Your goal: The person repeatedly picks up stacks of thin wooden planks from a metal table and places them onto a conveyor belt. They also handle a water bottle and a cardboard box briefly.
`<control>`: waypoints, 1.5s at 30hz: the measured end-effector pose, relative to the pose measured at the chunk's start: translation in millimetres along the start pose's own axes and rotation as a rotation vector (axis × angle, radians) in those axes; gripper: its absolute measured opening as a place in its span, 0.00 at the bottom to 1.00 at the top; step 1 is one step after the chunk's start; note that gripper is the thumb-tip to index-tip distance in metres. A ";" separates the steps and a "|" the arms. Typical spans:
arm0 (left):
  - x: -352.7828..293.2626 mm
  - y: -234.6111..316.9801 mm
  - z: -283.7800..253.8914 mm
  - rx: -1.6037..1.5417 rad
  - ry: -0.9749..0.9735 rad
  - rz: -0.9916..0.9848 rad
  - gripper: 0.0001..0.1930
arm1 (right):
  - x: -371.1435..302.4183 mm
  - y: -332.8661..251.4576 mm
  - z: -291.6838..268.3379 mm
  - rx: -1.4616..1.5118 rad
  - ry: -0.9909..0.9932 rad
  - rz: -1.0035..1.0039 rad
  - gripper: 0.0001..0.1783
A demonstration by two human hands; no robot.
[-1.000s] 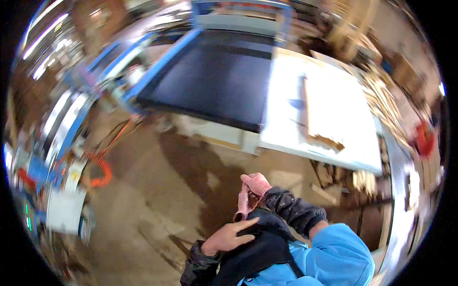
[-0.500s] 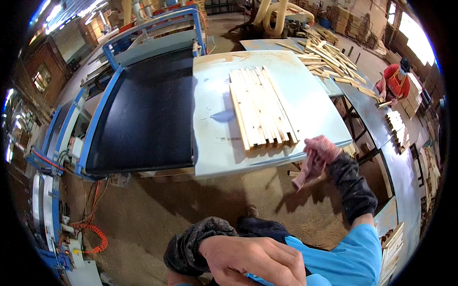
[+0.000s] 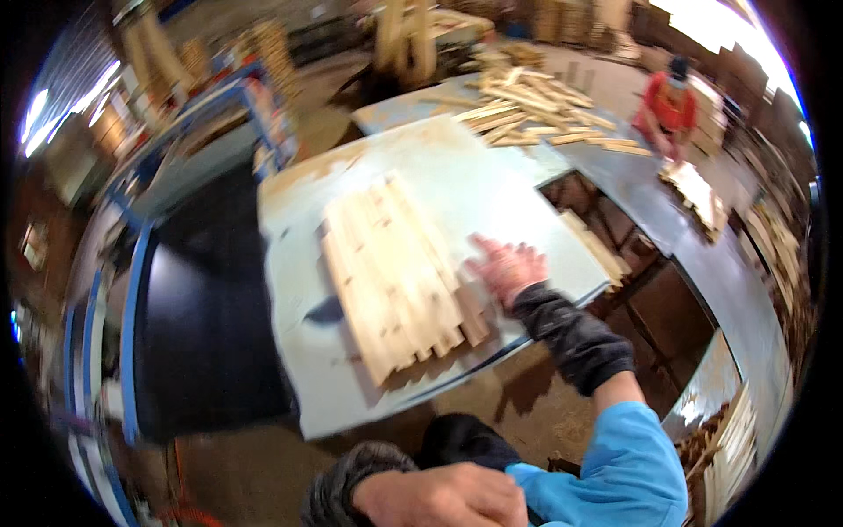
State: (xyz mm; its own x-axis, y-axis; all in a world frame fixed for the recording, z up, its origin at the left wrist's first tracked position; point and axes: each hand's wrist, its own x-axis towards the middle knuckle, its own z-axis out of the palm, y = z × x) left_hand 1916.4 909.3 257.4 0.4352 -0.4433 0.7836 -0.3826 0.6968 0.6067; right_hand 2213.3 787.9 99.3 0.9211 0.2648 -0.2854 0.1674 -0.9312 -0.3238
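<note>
A row of pale wooden strips (image 3: pixel 391 272) lies side by side on a light blue-white tabletop (image 3: pixel 290 369), their near ends uneven. My right hand (image 3: pixel 509 270), pinkish and apparently gloved, is over the table just right of the strips. Its fingers are spread, with nothing visible in them; blur hides whether they touch the surface. Low in the picture, close to my body, is my bare left hand (image 3: pixel 439 496). Its back faces up, and the lower edge and blur hide its fingers. Dark cuffs cover both wrists.
A black conveyor belt (image 3: pixel 211 325) with a blue frame adjoins the table on the left. Loose wooden sticks (image 3: pixel 536 101) are heaped at the back. A person in red (image 3: pixel 669 110) works by a strip stack (image 3: pixel 694 198) along the long bench (image 3: pixel 738 290) at right.
My view has shifted right. My right hand has moved from the table's front edge to beside the strips and spread its fingers; the pink cloth or glove hanging from it is no longer visible.
</note>
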 end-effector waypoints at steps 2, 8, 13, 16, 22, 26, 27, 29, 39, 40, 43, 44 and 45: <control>7.3 -4.5 -5.6 -0.006 -0.060 -0.104 0.22 | 13.5 -10.6 13.7 -0.026 -0.001 0.034 0.50; 8.7 -17.4 -22.4 0.047 -0.222 -0.226 0.20 | 82.9 -53.5 46.5 0.466 -0.073 -0.081 0.44; -13.8 30.9 -61.9 0.497 -0.070 -0.307 0.15 | 85.9 -79.8 54.2 0.432 -0.143 -0.034 0.38; -39.0 83.8 -34.1 1.067 0.573 0.166 0.17 | 81.1 -85.8 58.4 0.449 -0.003 -0.038 0.38; -119.6 166.2 -19.9 1.638 0.715 0.041 0.16 | 75.9 -99.4 63.4 0.315 0.032 -0.052 0.38; -171.5 213.0 15.0 1.859 0.757 -0.245 0.16 | 54.4 -119.6 69.5 0.116 0.019 -0.171 0.42; -185.1 222.1 26.3 1.894 0.774 -0.305 0.16 | 50.0 -125.5 73.1 0.032 0.003 -0.249 0.39; -213.0 240.1 52.1 1.956 0.833 -0.431 0.16 | 45.3 -134.2 86.5 0.136 -0.057 -0.214 0.33; -220.2 267.9 136.3 2.110 0.993 -0.861 0.15 | 90.3 -130.0 141.7 0.374 -0.121 -0.015 0.47; -217.1 266.7 142.0 2.116 1.011 -0.893 0.15 | 90.6 -132.4 144.0 0.265 -0.116 -0.051 0.48; -208.3 253.2 155.4 2.138 1.065 -0.954 0.15 | 87.0 -139.2 142.3 0.086 -0.005 -0.149 0.50; -202.7 244.1 162.4 2.152 1.077 -0.974 0.15 | 84.6 -141.5 142.5 0.103 -0.030 -0.148 0.51; -197.9 238.2 166.4 2.161 1.093 -0.996 0.15 | 82.0 -144.7 142.6 0.117 -0.047 -0.139 0.51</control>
State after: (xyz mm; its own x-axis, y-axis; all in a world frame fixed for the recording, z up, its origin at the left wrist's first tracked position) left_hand 1603.6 1069.2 269.1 0.6502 0.5838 0.4862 0.4748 -0.8118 0.3398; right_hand 2214.6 980.1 -5.9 0.8740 0.4031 -0.2713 0.2475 -0.8499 -0.4652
